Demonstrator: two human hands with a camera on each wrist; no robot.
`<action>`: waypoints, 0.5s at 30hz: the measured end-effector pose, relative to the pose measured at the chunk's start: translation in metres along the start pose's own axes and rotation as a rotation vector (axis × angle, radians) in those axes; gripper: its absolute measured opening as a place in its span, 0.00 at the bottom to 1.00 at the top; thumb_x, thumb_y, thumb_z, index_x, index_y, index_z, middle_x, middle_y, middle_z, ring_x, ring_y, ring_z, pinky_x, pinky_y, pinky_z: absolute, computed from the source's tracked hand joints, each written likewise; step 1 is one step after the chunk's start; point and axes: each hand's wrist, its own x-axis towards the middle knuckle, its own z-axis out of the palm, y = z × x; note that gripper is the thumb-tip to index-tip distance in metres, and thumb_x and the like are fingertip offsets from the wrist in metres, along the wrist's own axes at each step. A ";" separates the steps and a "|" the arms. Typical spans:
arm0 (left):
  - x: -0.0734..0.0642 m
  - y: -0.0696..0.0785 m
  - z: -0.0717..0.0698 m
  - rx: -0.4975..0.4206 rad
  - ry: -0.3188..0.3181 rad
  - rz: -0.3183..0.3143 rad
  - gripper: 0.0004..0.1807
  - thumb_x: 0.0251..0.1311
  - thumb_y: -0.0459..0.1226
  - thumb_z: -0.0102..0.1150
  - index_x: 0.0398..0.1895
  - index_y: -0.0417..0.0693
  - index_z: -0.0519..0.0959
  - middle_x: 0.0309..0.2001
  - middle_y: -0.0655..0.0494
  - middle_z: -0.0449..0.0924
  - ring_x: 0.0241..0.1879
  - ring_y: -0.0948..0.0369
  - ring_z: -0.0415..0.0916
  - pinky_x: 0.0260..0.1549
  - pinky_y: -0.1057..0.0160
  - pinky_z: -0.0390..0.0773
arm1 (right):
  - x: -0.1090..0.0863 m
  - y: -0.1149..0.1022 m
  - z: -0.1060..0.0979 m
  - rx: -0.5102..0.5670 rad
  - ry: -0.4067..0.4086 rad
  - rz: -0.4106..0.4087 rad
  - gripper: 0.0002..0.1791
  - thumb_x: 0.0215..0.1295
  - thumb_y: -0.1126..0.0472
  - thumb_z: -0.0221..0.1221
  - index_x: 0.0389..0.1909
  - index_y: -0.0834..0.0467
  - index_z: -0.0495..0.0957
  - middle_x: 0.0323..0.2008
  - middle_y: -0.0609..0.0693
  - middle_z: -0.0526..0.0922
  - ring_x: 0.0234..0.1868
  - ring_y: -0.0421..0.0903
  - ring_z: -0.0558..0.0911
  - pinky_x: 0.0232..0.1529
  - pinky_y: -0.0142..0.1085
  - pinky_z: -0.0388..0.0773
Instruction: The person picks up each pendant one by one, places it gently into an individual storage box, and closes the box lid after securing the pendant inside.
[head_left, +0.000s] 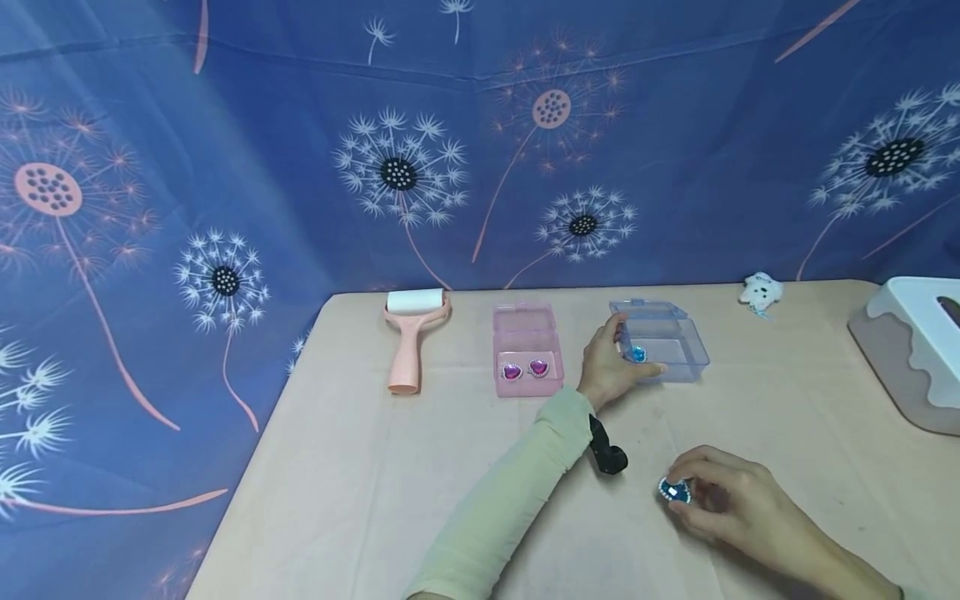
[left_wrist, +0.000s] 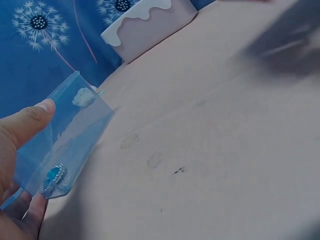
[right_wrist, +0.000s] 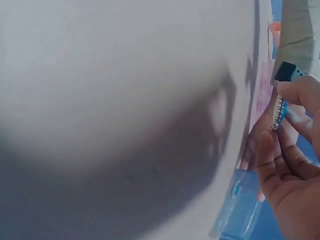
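Observation:
My left hand (head_left: 607,367) grips the left side of a clear blue plastic box (head_left: 686,350) with its lid raised. Inside the box, close to my fingers, lies a blue gem with a sparkly rim (head_left: 638,354); it also shows through the box wall in the left wrist view. Lower right in the head view, my right hand (head_left: 738,504) pinches a blue heart-shaped gem (head_left: 673,491) edged with small clear stones between thumb and fingers. Edge-on, that held gem (right_wrist: 278,112) appears in the right wrist view.
Left of the blue box stands an open pink box (head_left: 527,340) with two pink-purple heart gems (head_left: 538,367) in it. Farther left lies a pink-handled lint roller (head_left: 406,350). A small white dog-faced item (head_left: 761,290) sits at the back, and a white-and-beige container (head_left: 907,358) at the right edge.

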 end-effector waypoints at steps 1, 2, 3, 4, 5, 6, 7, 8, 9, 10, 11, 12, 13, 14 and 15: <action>0.000 0.000 0.000 0.001 0.001 0.002 0.50 0.40 0.46 0.79 0.70 0.55 0.63 0.59 0.57 0.74 0.58 0.62 0.73 0.57 0.66 0.73 | 0.003 0.001 -0.002 -0.009 0.006 -0.016 0.27 0.30 0.74 0.75 0.33 0.46 0.81 0.35 0.36 0.80 0.28 0.29 0.74 0.27 0.18 0.68; 0.001 0.000 0.000 0.000 0.002 0.002 0.50 0.40 0.46 0.80 0.70 0.56 0.63 0.59 0.57 0.74 0.58 0.62 0.73 0.57 0.66 0.73 | 0.005 0.001 -0.004 -0.024 0.005 -0.025 0.28 0.30 0.74 0.75 0.33 0.45 0.81 0.36 0.36 0.80 0.28 0.28 0.74 0.28 0.17 0.69; 0.001 -0.001 0.000 0.000 0.003 0.002 0.50 0.40 0.46 0.80 0.69 0.56 0.63 0.59 0.57 0.74 0.58 0.62 0.73 0.58 0.66 0.72 | 0.008 0.001 -0.007 -0.033 0.003 -0.029 0.28 0.30 0.74 0.75 0.33 0.45 0.81 0.36 0.36 0.80 0.29 0.28 0.75 0.29 0.17 0.70; 0.001 -0.001 0.000 0.002 0.004 0.000 0.50 0.40 0.46 0.80 0.69 0.56 0.63 0.59 0.57 0.74 0.58 0.62 0.73 0.58 0.66 0.72 | 0.011 0.002 -0.009 -0.035 0.008 -0.036 0.27 0.30 0.73 0.75 0.33 0.45 0.81 0.36 0.37 0.80 0.29 0.29 0.75 0.30 0.17 0.70; 0.001 -0.001 0.000 0.004 0.006 -0.001 0.50 0.39 0.46 0.80 0.69 0.56 0.63 0.59 0.58 0.74 0.58 0.63 0.73 0.58 0.66 0.72 | 0.014 0.003 -0.011 -0.044 0.012 -0.044 0.27 0.31 0.73 0.75 0.34 0.46 0.81 0.36 0.38 0.81 0.29 0.29 0.76 0.30 0.17 0.70; 0.001 0.000 0.000 0.006 0.007 -0.001 0.50 0.39 0.46 0.80 0.69 0.56 0.63 0.59 0.58 0.75 0.58 0.63 0.73 0.57 0.67 0.72 | 0.017 0.004 -0.013 -0.057 0.019 -0.043 0.26 0.31 0.72 0.76 0.34 0.45 0.81 0.36 0.38 0.81 0.29 0.29 0.76 0.31 0.17 0.71; 0.001 0.000 0.000 0.008 0.008 -0.003 0.50 0.39 0.46 0.80 0.69 0.56 0.64 0.59 0.58 0.75 0.58 0.63 0.73 0.57 0.67 0.73 | 0.020 0.005 -0.016 -0.057 0.035 -0.043 0.26 0.32 0.72 0.76 0.34 0.46 0.82 0.36 0.39 0.81 0.29 0.29 0.76 0.31 0.17 0.71; 0.001 0.000 0.000 0.010 0.010 -0.003 0.50 0.39 0.46 0.80 0.69 0.56 0.64 0.59 0.58 0.75 0.58 0.63 0.73 0.57 0.67 0.73 | 0.023 0.006 -0.018 -0.063 0.044 -0.045 0.24 0.35 0.69 0.76 0.34 0.46 0.82 0.36 0.40 0.81 0.28 0.29 0.77 0.31 0.17 0.71; 0.001 0.001 0.000 0.012 0.010 -0.004 0.51 0.39 0.46 0.80 0.69 0.55 0.64 0.59 0.58 0.75 0.58 0.62 0.73 0.57 0.67 0.73 | 0.027 0.008 -0.021 -0.067 0.057 -0.044 0.20 0.40 0.66 0.76 0.34 0.46 0.82 0.36 0.40 0.82 0.28 0.29 0.77 0.31 0.17 0.72; 0.001 0.001 0.000 0.013 0.010 -0.003 0.51 0.38 0.46 0.80 0.69 0.55 0.64 0.59 0.57 0.75 0.58 0.62 0.73 0.56 0.67 0.73 | 0.030 0.009 -0.023 -0.078 0.072 -0.044 0.18 0.42 0.64 0.76 0.34 0.47 0.82 0.36 0.40 0.82 0.27 0.29 0.77 0.30 0.17 0.72; 0.001 0.001 0.000 0.012 0.011 -0.002 0.51 0.38 0.46 0.80 0.69 0.55 0.64 0.59 0.57 0.75 0.58 0.62 0.74 0.56 0.67 0.73 | 0.033 0.011 -0.026 -0.091 0.085 -0.038 0.18 0.42 0.64 0.76 0.35 0.47 0.82 0.36 0.40 0.82 0.27 0.29 0.77 0.30 0.17 0.72; 0.001 0.002 -0.001 0.010 0.011 -0.002 0.51 0.38 0.46 0.80 0.69 0.55 0.64 0.59 0.57 0.75 0.58 0.62 0.74 0.56 0.67 0.74 | 0.036 0.012 -0.028 -0.107 0.099 -0.032 0.19 0.41 0.65 0.76 0.35 0.47 0.82 0.36 0.40 0.82 0.27 0.28 0.78 0.30 0.17 0.73; 0.001 0.002 0.000 0.008 0.010 -0.003 0.51 0.38 0.46 0.80 0.69 0.55 0.64 0.59 0.57 0.75 0.58 0.62 0.74 0.56 0.67 0.74 | 0.039 0.014 -0.030 -0.124 0.112 -0.028 0.19 0.40 0.66 0.76 0.34 0.47 0.82 0.36 0.40 0.82 0.27 0.28 0.78 0.30 0.17 0.73; 0.001 0.002 0.000 0.006 0.010 -0.003 0.51 0.38 0.46 0.80 0.69 0.55 0.64 0.59 0.57 0.75 0.58 0.62 0.74 0.55 0.67 0.74 | 0.042 0.015 -0.032 -0.144 0.125 -0.022 0.20 0.39 0.67 0.76 0.34 0.48 0.82 0.36 0.40 0.83 0.27 0.27 0.78 0.29 0.17 0.73; 0.001 0.002 0.000 0.006 0.011 -0.003 0.51 0.38 0.46 0.81 0.69 0.55 0.64 0.59 0.57 0.75 0.58 0.62 0.74 0.55 0.67 0.74 | 0.045 0.017 -0.033 -0.161 0.141 -0.011 0.22 0.36 0.70 0.75 0.33 0.48 0.83 0.36 0.41 0.83 0.27 0.27 0.78 0.29 0.17 0.72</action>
